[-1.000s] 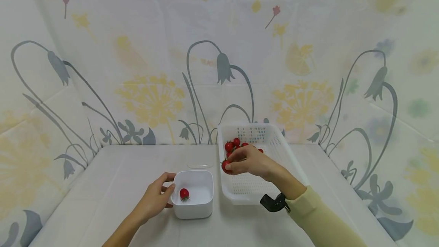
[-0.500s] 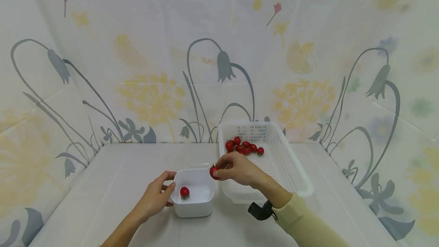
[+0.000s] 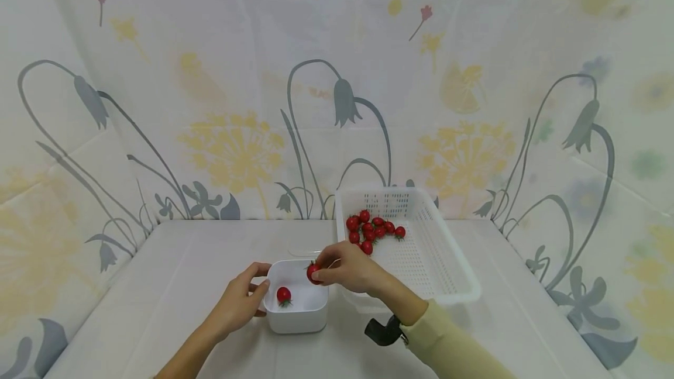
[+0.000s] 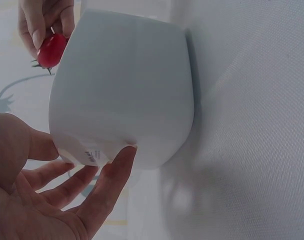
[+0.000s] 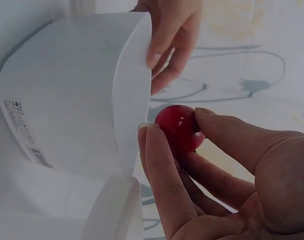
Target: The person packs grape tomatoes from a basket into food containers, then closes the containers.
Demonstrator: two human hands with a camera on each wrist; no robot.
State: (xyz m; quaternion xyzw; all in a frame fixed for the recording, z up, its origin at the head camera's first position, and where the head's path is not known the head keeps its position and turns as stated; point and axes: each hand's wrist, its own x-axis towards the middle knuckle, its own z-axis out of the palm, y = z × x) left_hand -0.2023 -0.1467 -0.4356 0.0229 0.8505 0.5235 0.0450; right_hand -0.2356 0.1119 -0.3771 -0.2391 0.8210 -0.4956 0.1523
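Observation:
My right hand [image 3: 350, 265] pinches a cherry tomato [image 5: 178, 127] between thumb and fingertips, over the right rim of a small white square container [image 3: 296, 323]. A single cherry tomato [image 3: 284, 295] with its green calyx lies inside that container. At the container's left side, my left hand [image 3: 238, 304] holds the wall, thumb near the rim and fingers round the corner; in the left wrist view its fingers [image 4: 109, 182] touch the outer wall. To the right, several cherry tomatoes [image 3: 378, 231] lie together at the far left of a white perforated basket [image 3: 466, 290].
Behind the small container, a flat clear object [image 3: 304, 252], perhaps a lid, lies on the white table [image 3: 200, 256]. A flower-printed cloth [image 3: 337, 34] hangs at the back. The basket's near left corner stands close to the small container.
My right hand has carried the cherry tomato leftward from above the basket to over the small container's right rim. More tomatoes in the basket are uncovered. My left hand stays put.

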